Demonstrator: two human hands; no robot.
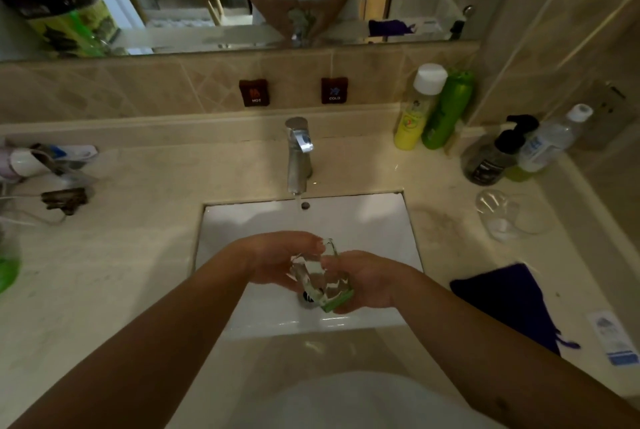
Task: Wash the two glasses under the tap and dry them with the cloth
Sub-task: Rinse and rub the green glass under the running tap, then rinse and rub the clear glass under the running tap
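Over the white sink [363, 221], left hand [277, 260] and right hand [369, 285] both grip one clear glass [320, 278], perhaps green-based; a second glass [502, 215] lies on the counter [138, 255].

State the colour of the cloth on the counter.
Dark purple-blue cloth, right of the sink; head view.

Green-based clear glass [323, 276], navy cloth [509, 300]

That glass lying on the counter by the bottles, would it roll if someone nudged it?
Probably. The glass seems to lie on its side on the smooth counter, so a nudge would likely roll it. It looks thin and clear, so likely light and breakable. Whether it is wet, hence slippery, is unclear.
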